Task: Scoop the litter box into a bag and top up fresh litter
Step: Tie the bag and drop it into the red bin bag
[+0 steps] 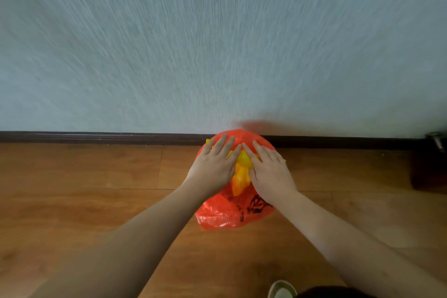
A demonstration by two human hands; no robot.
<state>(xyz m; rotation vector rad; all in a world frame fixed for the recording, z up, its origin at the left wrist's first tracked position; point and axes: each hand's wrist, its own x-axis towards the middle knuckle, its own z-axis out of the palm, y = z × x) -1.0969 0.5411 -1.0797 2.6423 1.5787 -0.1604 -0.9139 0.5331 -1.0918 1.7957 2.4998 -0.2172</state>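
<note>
A yellow object [242, 172] was half hidden under both hands, and a shoe [281, 289] was cut off by the bottom edge.

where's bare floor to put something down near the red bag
Bare wooden floor lies left of the red plastic bag, up to the dark baseboard, and right of it toward the dark object. It is crowded at the bag, where left hand and right hand press flat.
</note>
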